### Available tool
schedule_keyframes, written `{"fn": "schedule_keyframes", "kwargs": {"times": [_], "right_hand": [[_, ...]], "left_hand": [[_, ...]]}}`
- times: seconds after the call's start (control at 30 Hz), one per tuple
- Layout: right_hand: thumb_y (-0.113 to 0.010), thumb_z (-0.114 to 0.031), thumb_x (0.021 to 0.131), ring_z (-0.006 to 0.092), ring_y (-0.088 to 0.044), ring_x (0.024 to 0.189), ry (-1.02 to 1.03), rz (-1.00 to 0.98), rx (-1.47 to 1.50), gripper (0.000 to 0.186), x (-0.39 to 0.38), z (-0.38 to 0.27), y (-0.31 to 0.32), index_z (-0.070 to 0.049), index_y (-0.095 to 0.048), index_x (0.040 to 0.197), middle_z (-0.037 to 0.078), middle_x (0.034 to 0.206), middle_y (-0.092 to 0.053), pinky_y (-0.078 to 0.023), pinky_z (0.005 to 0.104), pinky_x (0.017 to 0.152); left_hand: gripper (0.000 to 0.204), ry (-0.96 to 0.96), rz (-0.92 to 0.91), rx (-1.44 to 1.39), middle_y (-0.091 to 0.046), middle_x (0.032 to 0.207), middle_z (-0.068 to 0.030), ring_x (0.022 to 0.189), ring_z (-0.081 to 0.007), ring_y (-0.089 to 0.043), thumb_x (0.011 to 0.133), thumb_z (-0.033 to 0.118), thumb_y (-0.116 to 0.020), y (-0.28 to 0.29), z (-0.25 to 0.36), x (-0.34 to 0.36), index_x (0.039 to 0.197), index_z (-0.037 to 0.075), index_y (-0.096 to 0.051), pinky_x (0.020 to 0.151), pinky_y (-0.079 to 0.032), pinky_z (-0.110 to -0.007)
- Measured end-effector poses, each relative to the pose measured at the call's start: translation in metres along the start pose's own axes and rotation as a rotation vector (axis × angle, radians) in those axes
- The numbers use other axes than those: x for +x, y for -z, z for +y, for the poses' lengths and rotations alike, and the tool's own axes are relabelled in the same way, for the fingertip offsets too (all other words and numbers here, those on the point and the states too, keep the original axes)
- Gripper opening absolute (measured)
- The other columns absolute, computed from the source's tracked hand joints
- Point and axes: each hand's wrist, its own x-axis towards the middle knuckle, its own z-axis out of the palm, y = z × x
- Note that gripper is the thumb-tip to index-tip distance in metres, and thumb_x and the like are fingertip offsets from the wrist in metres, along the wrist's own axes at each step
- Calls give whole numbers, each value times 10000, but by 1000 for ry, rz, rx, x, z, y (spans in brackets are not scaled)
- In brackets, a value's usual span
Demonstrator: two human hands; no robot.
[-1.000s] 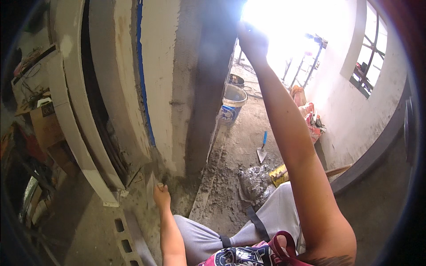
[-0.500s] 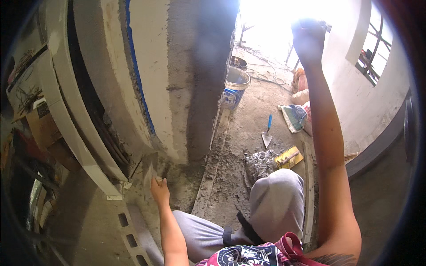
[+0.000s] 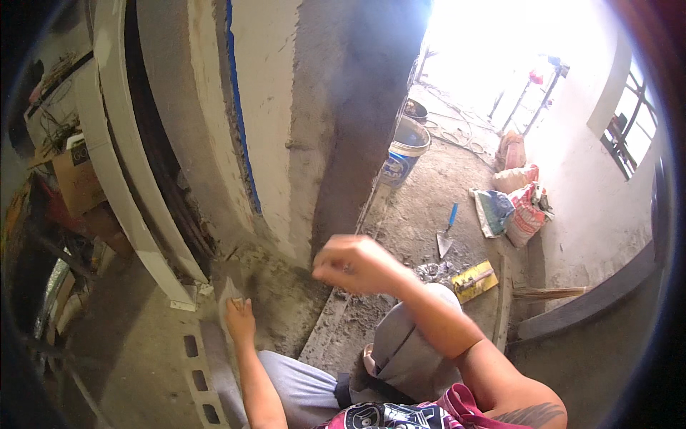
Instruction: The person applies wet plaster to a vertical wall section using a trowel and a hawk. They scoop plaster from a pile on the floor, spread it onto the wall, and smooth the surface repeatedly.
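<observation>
My left hand [image 3: 241, 320] is closed round the handle of a trowel, whose flat grey blade [image 3: 229, 289] shows just beyond my fingers, low beside the wall foot. In front of the plastered column [image 3: 350, 143], my right hand [image 3: 354, 263] hangs in the air above my knee. Its fingers look curled but are smeared by motion, and nothing shows in them. A pointed trowel with a blue handle [image 3: 452, 214] lies on the floor to the right. Nearer to me, a yellow float [image 3: 474, 281] lies beside a patch of wet mortar [image 3: 434, 272].
Buckets [image 3: 406, 154] stand behind the column. Several sacks [image 3: 525, 214] lean by the right wall. Long curved boards [image 3: 136, 236] rise at my left, near a hollow block [image 3: 196, 379]. A plank [image 3: 325, 325] lies along the floor by the column's foot.
My right hand has come down from high at the upper right to in front of the column. The left hand has shifted slightly left and nearer, still gripping the trowel. The view has tilted a little.
</observation>
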Motion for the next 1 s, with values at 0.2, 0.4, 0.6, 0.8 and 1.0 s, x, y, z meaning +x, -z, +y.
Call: {"fn": "schedule_keyframes", "kwargs": {"times": [0.2, 0.4, 0.6, 0.8, 1.0], "right_hand": [[-665, -271, 893, 348, -636, 708, -44, 169, 89, 267, -25, 85, -36, -15, -655, 816, 166, 754, -630, -510, 416, 641], [-549, -207, 988, 75, -484, 579, -332, 1216, 467, 293, -39, 140, 31, -31, -633, 769, 12, 666, -558, -387, 250, 528], [-492, -230, 1013, 57, -426, 549, -366, 1501, 897, 271, -38, 204, 56, -47, -627, 865, -6, 686, -526, -337, 225, 498], [-501, -266, 1006, 59, -437, 582, -481, 1585, 1074, 253, -44, 254, 64, -62, -616, 910, -12, 734, -532, -345, 218, 521], [-479, -300, 1010, 66, -435, 588, -561, 1655, 1107, 267, -66, 277, 70, -77, -615, 955, -16, 755, -544, -357, 228, 526]], "left_hand": [[354, -131, -7, 112, -655, 984, -210, 934, -379, -635, 905, 296, -665, 42, 78, -16, 1098, 11, -583, 802, -482, -441], [282, -351, 88, -22, -617, 821, -109, 768, -258, -623, 880, 186, -688, 115, 214, 9, 1066, -5, -595, 726, -490, -337], [445, -97, -402, -817, -552, 737, -44, 542, -118, -500, 941, 466, -607, 146, 320, -11, 1169, 101, -496, 502, -423, -255], [524, -362, -402, -901, -573, 918, -86, 741, -143, -563, 969, 390, -552, 146, 406, -33, 1315, 5, -467, 619, -482, -277], [425, -939, 29, -10, -629, 1062, -96, 841, -171, -665, 914, 74, -638, 143, 451, -5, 1305, 2, -490, 756, -566, -297]]}}
